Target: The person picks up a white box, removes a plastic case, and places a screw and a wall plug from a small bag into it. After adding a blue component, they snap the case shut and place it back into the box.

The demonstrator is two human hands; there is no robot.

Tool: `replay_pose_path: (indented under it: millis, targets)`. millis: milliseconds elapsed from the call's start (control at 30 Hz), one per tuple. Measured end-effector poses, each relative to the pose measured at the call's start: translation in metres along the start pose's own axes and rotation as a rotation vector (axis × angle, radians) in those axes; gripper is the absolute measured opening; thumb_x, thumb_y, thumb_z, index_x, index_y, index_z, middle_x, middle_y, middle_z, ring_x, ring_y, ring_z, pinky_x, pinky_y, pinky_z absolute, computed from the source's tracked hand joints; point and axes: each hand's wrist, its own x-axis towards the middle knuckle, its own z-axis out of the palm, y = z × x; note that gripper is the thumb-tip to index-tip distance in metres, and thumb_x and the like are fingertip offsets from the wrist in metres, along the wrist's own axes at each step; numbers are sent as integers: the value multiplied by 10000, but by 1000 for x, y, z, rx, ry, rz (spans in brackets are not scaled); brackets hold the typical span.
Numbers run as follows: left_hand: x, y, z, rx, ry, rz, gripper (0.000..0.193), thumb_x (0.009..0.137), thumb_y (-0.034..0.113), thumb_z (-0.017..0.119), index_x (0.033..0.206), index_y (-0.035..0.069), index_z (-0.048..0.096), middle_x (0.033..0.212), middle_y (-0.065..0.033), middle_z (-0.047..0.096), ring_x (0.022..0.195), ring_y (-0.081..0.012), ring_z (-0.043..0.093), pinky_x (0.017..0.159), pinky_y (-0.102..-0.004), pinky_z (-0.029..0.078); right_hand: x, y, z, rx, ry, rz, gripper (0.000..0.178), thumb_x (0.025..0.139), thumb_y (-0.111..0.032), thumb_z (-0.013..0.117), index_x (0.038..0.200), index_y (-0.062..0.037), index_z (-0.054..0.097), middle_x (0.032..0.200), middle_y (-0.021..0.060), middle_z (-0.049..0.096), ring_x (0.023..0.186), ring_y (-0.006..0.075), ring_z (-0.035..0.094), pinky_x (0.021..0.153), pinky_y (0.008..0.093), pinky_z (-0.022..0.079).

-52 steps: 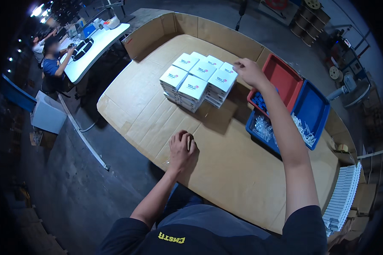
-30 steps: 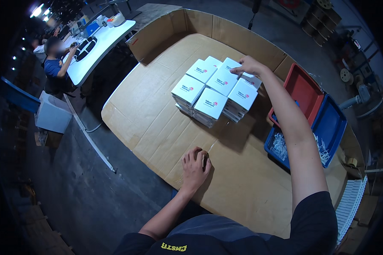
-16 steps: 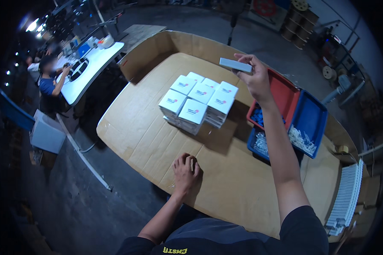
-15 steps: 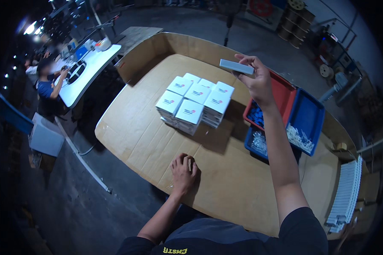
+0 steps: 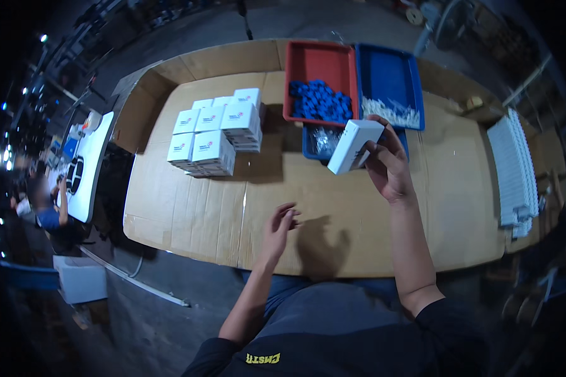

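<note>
In my right hand (image 5: 390,160) is a slim white box (image 5: 351,148), gripped at one end between thumb and fingers and held tilted above the cardboard-covered table (image 5: 333,232). My left hand (image 5: 281,225) hovers over the near part of the table, fingers loosely bent and apart, with nothing in it. Its shadow falls on the cardboard beside it. Left of centre, several white boxes (image 5: 209,143) with a small printed mark stand stacked in a block, apart from both hands.
Behind my right hand are a red tray (image 5: 324,60) of blue parts (image 5: 321,100), a blue tray (image 5: 390,75) of white pieces (image 5: 390,113), and a lower blue tray with clear bags (image 5: 324,141). White strips (image 5: 514,173) stand at the right. A person (image 5: 47,210) sits at a white table (image 5: 97,169).
My right hand has brought the white box nearer and lower, turning it. My left hand has lifted off the table and its fingers have loosened. The view has swung right.
</note>
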Motion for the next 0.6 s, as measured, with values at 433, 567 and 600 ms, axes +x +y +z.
replay_pose_path:
  millis: [433,567,600]
  targets:
    - [-30,19,137,-158,-461,-583,652,1102,559,382,1480,33,453,1305,-104,629,1148,-216,658,1016,-406,526,-168,50,-61,-822,82,-62,570,874,-104,638,1430,-2,567,1299,133,512,1212,252,554,1081,330,410]
    - [-39,11,147,-134,-321,-502,689,1093,620,340,1402,24,499,1172,-95,623,1040,-178,635,912,-322,524,-180,40,-66,-882,-63,1,774,812,-151,758,1523,-47,468,1457,154,468,1332,298,510,1085,407,457]
    - [-39,10,147,-105,-345,-482,705,1097,624,310,1406,18,493,1152,-95,605,1025,-181,610,911,-327,511,-180,41,-69,-862,-82,33,850,774,-197,819,1526,-59,447,1503,150,451,1380,305,485,1080,438,477]
